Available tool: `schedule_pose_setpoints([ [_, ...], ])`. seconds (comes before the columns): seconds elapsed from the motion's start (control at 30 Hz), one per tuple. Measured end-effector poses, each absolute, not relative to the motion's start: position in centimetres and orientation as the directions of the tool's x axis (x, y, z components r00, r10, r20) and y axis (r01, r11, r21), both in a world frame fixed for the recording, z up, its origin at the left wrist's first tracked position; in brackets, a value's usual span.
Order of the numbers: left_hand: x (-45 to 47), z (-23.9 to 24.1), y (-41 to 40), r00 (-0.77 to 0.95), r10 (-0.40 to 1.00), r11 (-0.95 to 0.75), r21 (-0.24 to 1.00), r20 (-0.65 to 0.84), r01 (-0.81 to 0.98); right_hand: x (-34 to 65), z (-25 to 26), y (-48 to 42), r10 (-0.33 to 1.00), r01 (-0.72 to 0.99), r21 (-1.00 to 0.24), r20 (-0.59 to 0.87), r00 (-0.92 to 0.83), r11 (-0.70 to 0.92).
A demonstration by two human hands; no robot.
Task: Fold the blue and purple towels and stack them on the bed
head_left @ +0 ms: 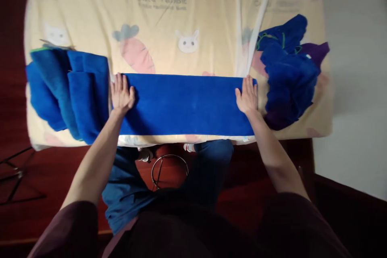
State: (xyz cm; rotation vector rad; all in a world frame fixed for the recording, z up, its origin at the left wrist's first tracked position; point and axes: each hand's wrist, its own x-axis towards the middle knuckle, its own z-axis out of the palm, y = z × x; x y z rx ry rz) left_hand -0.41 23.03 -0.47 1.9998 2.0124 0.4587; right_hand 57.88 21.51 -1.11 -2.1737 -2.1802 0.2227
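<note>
A blue towel (187,105) lies spread in a long flat rectangle along the near edge of the bed. My left hand (122,93) rests flat on its left end, fingers stretched out and pointing away from me. On the right end my right hand (248,94) lies flat in the same way, near the towel's short edge. Left of my left hand are several folded blue cloths (87,92), overlapping one another. A crumpled heap of blue and purple cloth (290,80) sits just beyond my right hand.
Beneath everything is a bed with a cream sheet (163,20) printed with rabbits and carrots. A white strap (260,20) runs across it at the right. Under my legs stands a stool with a metal ring (169,169). A pale wall (350,88) borders the right side.
</note>
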Motion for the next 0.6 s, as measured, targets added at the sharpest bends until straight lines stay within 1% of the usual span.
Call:
schedule_pose_setpoints([
  [0.1, -0.7, -0.2, 18.4, 0.059, 0.998, -0.064, 0.396, 0.025, 0.916, 58.5, -1.6, 15.3, 0.995, 0.989, -0.131, -0.069, -0.074, 0.064],
  [0.23, -1.9, -0.5, 13.9, 0.016, 1.0, -0.019, 0.374, 0.011, 0.927, 61.4, -2.9, 10.3, 0.999, 0.997, -0.072, -0.044, 0.004, -0.008],
  [0.4, -3.6, -1.1, 10.8, 0.069, 0.997, -0.073, 0.378, 0.023, 0.923, 63.3, -3.9, 10.1, 0.999, 0.999, -0.053, -0.038, 0.011, -0.013],
  [0.5, -4.0, -1.9, 9.6, 0.036, 0.997, -0.061, 0.381, 0.073, 0.923, 63.4, -4.6, 10.3, 0.999, 0.998, -0.045, -0.021, 0.045, -0.046],
  [0.6, -4.2, -2.4, 9.8, 0.019, 0.995, -0.056, 0.389, 0.098, 0.92, 62.8, -4.5, 10.6, 0.997, 0.995, -0.066, -0.039, 0.069, -0.071],
])
